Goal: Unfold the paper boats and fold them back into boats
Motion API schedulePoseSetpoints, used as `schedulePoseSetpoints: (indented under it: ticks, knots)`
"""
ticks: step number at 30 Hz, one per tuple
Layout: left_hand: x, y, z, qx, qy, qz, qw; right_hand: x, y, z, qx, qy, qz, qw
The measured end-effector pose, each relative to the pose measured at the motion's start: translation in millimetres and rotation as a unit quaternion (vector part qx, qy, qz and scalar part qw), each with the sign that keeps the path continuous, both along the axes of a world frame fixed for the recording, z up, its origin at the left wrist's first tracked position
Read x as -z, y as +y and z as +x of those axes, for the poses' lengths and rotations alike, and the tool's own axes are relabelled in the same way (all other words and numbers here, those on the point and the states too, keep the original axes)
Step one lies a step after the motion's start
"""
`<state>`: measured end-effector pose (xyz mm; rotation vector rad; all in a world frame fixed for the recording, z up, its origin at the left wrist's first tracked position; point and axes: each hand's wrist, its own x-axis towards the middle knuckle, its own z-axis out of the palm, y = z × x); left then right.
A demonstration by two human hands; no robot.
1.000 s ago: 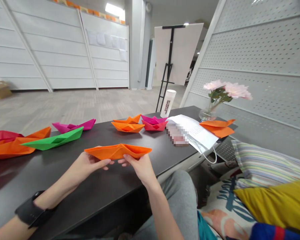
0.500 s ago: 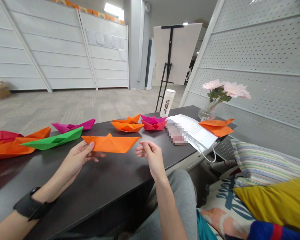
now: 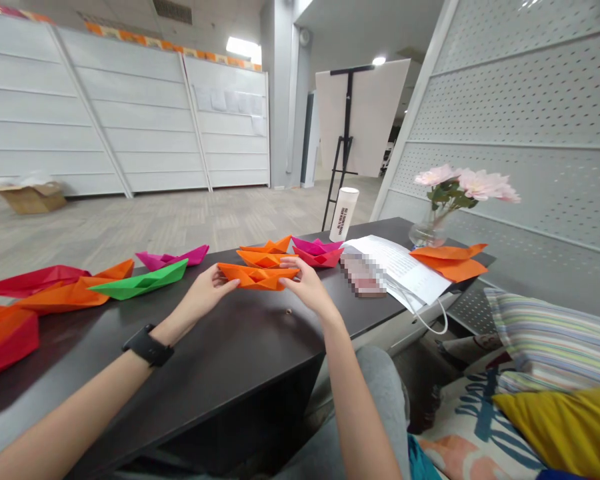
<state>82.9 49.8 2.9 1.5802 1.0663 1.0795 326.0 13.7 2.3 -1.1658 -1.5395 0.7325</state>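
Observation:
Between my two hands is an orange paper boat (image 3: 258,277), gripped at its two pointed ends. My left hand (image 3: 211,288) pinches the left tip, thumb in front. At the right tip, my right hand (image 3: 307,287) closes thumb and fingers on the paper. Just behind it stand two more orange paper boats (image 3: 264,257). To their right sit a magenta boat and a red paper boat (image 3: 325,258). Left of my left hand lie a green paper boat (image 3: 139,285) and a magenta paper boat (image 3: 173,259).
More red and orange boats (image 3: 63,297) spread along the left of the dark table (image 3: 200,373). Rightward are a white cup (image 3: 345,215), paper sheets (image 3: 405,263), a blurred-out pinkish item (image 3: 365,280), folded orange paper (image 3: 450,263) and a flower vase (image 3: 427,233). Cushions (image 3: 560,340) lie at the right.
My right hand has come to the orange boat's right end and closed on it. The boat has moved back, close to the other orange boats, and now looks opened out. The view has shifted left.

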Motion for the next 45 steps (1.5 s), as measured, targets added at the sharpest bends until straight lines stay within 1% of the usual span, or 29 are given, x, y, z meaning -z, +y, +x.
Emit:
schedulePoseSetpoints:
  ticks: [2,4,7,10,18,24,27,30,33,35,36,38,40,42,45]
  knots:
    - [9.2,11,3,-0.007,0.005,-0.019,1.000,3.3,13,8,0.011,-0.026,0.003,1.000]
    - [20.3,18,5,-0.018,0.015,-0.033,0.999,10.5,18,13,0.023,-0.053,0.006,0.998]
    - [34.0,23,5,-0.028,0.031,-0.024,0.999,22.1,15,18,0.040,-0.089,0.008,0.995]
    - [39.5,25,4,-0.034,0.044,-0.002,0.998,26.6,12,21,0.054,-0.111,0.013,0.992]
    - [41.4,32,9,-0.047,0.049,0.052,0.996,21.0,19,22,0.082,-0.137,0.047,0.986]
    - [45.3,32,7,-0.056,0.078,0.061,0.994,28.4,17,22,0.090,-0.144,0.050,0.984]
    - [45.6,30,7,-0.060,0.105,0.078,0.990,32.3,18,24,0.099,-0.166,0.052,0.980]
    - [42.2,23,9,-0.070,0.149,0.110,0.980,35.0,22,25,0.116,-0.186,0.071,0.973]
    - [30.1,14,6,-0.097,0.219,0.159,0.958,36.2,26,26,0.133,-0.193,0.091,0.968]
    - [16.0,9,-6,-0.130,0.280,0.194,0.931,36.8,30,27,0.144,-0.192,0.103,0.965]
    - [7.7,8,-15,-0.148,0.313,0.207,0.915,37.3,31,28,0.147,-0.191,0.107,0.964]
    - [-8.9,7,-42,-0.184,0.376,0.220,0.881,38.5,34,30,0.151,-0.194,0.113,0.963]
    - [-21.7,9,-75,-0.207,0.428,0.214,0.853,39.8,36,30,0.152,-0.200,0.117,0.961]
    - [-27.3,12,-108,-0.207,0.468,0.194,0.837,40.4,36,30,0.151,-0.201,0.119,0.961]
    - [-23.6,17,-143,-0.186,0.496,0.149,0.835,39.5,36,29,0.147,-0.197,0.118,0.962]
